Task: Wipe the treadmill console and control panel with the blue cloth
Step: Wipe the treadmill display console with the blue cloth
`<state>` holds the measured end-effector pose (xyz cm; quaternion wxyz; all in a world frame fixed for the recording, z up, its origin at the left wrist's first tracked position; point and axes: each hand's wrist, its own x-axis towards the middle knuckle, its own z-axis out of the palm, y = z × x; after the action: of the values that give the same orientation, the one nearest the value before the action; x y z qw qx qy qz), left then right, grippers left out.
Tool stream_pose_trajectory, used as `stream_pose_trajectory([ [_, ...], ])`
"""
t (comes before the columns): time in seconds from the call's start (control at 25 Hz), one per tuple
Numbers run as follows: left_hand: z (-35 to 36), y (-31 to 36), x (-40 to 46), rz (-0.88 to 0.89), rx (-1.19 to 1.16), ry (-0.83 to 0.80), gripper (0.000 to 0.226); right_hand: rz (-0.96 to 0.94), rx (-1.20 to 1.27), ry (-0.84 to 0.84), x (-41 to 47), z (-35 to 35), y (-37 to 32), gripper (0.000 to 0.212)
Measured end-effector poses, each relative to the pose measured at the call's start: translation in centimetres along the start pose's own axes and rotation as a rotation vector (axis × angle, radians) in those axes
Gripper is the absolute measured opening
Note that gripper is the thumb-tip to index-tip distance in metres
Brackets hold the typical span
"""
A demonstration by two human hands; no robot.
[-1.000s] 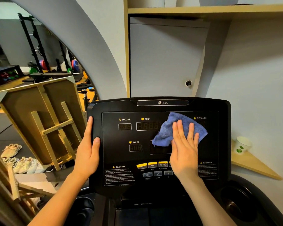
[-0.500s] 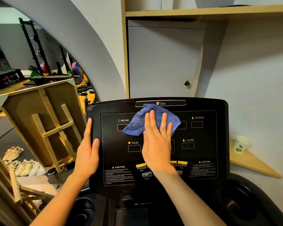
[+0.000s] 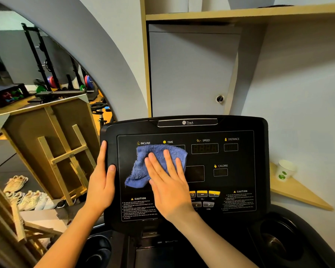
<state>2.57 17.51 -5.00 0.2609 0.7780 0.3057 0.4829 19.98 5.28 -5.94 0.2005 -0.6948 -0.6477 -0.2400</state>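
Observation:
The black treadmill console (image 3: 240, 124) fills the middle of the view, with labelled displays and yellow buttons (image 3: 205, 194) on its control panel. A crumpled blue cloth (image 3: 141, 167) lies on the panel's left part, covering the INCLINE and TIME displays. My right hand (image 3: 166, 182) presses flat on the cloth, fingers spread and pointing up-left. My left hand (image 3: 102, 180) grips the console's left edge, thumb on the front face. The buttons at lower centre are partly hidden by my right hand.
A paper cup (image 3: 284, 170) stands on a wooden corner shelf (image 3: 298, 194) at the right. A tilted wooden frame (image 3: 62, 155) and several shoes (image 3: 27, 198) sit at the left. Cup holders (image 3: 277, 240) flank the console's base. A cabinet door (image 3: 190, 74) is behind.
My right hand has slid the cloth leftward across the panel, from the right-centre displays to the left side, and slightly down. My left hand has stayed on the console's edge.

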Motion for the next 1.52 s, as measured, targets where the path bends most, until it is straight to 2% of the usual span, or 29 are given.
stream_pose_trajectory([
  [0.32,0.0,0.1,-0.1,-0.001,0.022,-0.003,0.064,-0.097,0.089,0.101,-3.3,0.1,1.6,0.055],
  [0.64,-0.1,0.7,-0.2,-0.022,0.021,-0.007,0.066,-0.057,0.043,0.022,-5.8,0.3,4.2,0.073],
  [0.84,-0.1,0.9,-0.2,-0.028,0.020,-0.005,0.067,-0.026,0.028,0.035,-7.2,0.0,6.0,0.067],
  [1.08,-0.1,1.1,-0.2,-0.038,0.035,-0.008,0.068,0.009,0.068,0.091,-8.8,-0.4,8.8,0.078],
  [1.4,-0.2,0.9,-0.3,-0.042,0.073,-0.027,0.067,0.048,0.184,0.134,-10.5,-0.8,13.1,0.046],
  [1.52,-0.1,1.2,-0.3,-0.063,0.080,-0.032,0.067,0.130,0.199,0.163,-11.4,-1.7,15.1,0.046],
])
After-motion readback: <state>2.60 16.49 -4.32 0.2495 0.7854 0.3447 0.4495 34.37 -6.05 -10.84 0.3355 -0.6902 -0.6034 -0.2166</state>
